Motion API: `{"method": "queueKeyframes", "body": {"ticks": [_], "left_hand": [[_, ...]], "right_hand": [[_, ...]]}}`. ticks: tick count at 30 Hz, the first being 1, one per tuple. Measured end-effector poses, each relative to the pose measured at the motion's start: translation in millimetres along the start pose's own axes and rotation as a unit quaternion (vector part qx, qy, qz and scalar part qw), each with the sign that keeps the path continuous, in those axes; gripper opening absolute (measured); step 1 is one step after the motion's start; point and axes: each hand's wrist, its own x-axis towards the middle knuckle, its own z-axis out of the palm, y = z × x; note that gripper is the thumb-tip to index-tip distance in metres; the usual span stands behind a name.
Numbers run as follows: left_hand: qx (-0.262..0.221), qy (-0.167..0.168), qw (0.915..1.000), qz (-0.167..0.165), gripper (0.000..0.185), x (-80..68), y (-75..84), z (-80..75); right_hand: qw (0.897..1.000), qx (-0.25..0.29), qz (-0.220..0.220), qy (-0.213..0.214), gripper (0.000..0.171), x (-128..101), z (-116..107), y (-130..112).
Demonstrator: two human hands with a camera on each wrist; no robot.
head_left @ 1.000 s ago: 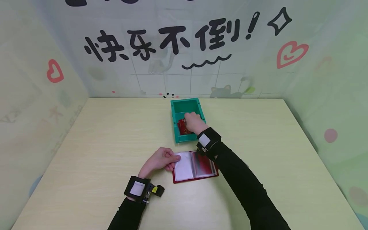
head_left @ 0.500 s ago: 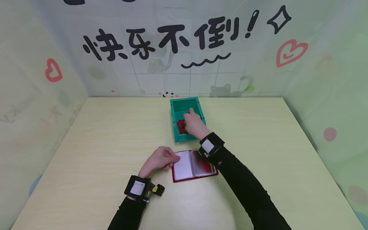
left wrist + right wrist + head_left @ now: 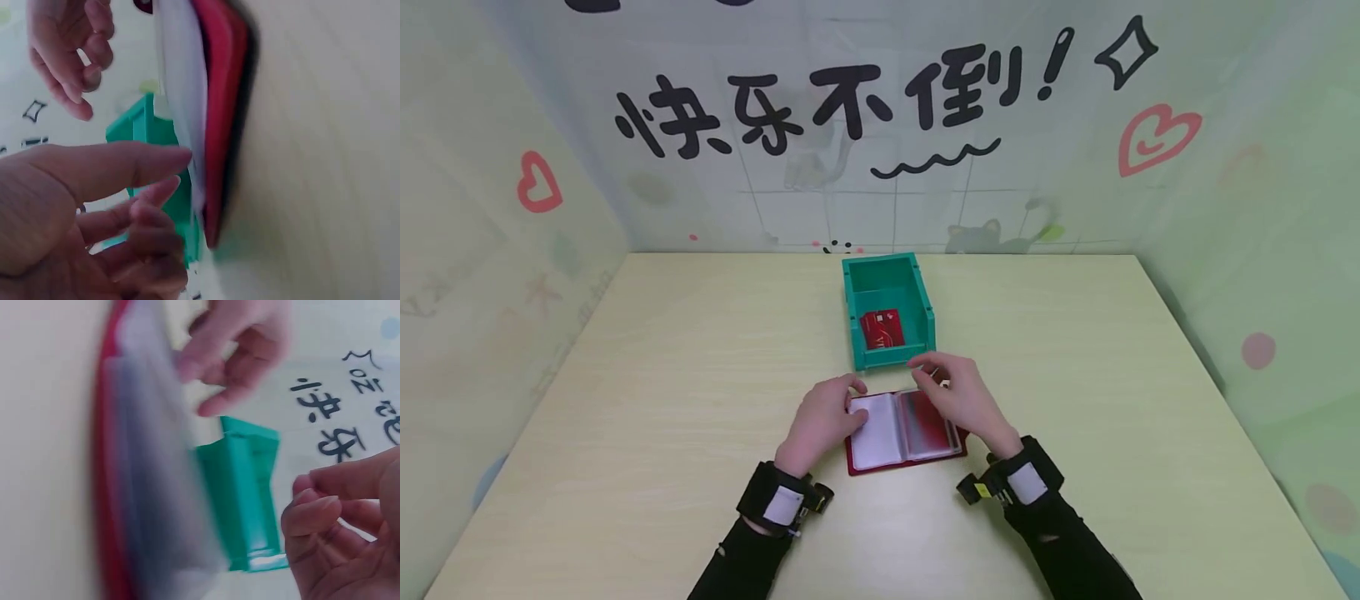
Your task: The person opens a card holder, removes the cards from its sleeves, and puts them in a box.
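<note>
A small red-covered card holder (image 3: 876,442) lies unfolded on the table, with a whitish left page and clear sleeves showing red on the right. My left hand (image 3: 822,421) is at its left edge; in the left wrist view the thumb touches the page edge (image 3: 187,119), with the other fingers loosely bent beside it. Over the upper right corner hovers my right hand (image 3: 962,396), its fingers loosely curled and thumb near them; no object shows between them in the right wrist view. Red cards (image 3: 882,329) lie in the near part of the teal box (image 3: 891,358).
The teal box stands just beyond the card holder on the pale wooden table (image 3: 700,350). Printed cloth walls (image 3: 895,208) border the table at the back and both sides.
My right hand has come out of the teal box and back toward me, to the card holder's upper right. The left hand has turned slightly, its fingers now higher at the holder's left edge.
</note>
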Motion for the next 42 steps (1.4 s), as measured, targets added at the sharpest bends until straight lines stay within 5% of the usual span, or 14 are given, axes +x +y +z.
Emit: {"method": "queueKeyframes", "body": {"ticks": [6, 12, 20, 42], "left_hand": [[0.022, -0.009, 0.9972, 0.071, 0.031, 0.8, 24.6, 17.0], [0.018, -0.03, 0.9942, 0.101, 0.039, 8.4, 31.8, 29.8], [-0.028, -0.045, 0.9943, 0.092, 0.04, 16.0, 22.8, 34.3], [-0.081, -0.054, 0.9917, 0.084, 0.032, 17.8, 16.0, 30.0]], "right_hand": [[0.998, 0.032, -0.003, 0.052, 0.02, -20.3, 6.1, 32.1], [0.992, 0.102, 0.008, 0.071, 0.02, -27.2, 8.8, 51.4], [0.982, 0.169, 0.027, 0.084, 0.02, -28.5, 12.5, 65.4], [0.979, 0.182, 0.058, 0.075, 0.019, -29.3, 11.8, 65.9]]}}
